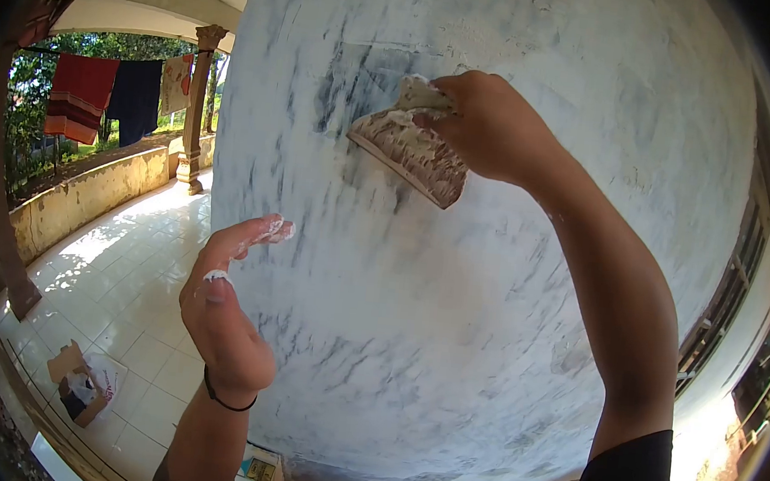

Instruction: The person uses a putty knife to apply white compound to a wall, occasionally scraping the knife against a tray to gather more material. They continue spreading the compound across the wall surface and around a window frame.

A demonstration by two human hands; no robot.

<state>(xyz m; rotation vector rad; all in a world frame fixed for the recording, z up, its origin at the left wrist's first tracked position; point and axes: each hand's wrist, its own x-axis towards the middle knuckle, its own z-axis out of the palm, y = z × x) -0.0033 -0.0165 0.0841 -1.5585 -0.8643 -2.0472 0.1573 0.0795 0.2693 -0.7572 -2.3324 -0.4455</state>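
My right hand [491,126] grips the handle of a wide putty knife [411,156] near the top of the view. The tool is tilted, its long straight edge facing down at the wall [490,296], and its face is smeared with putty. White and grey streaks cover this wall, with a darker patch just behind the knife. Lower down on the left, my left hand [223,309] is raised beside the wall with its fingers held out and bent at the knuckles. White putty sticks to its thumb and fingertips, and nothing is in it.
Below on the left, an opened cardboard box [79,383] lies on the tiled floor [140,366]. Cloths [80,95] hang from a line behind a porch pillar [197,109]. A barred window [734,280] borders the wall at right. Another box [262,470] stands at the wall's foot.
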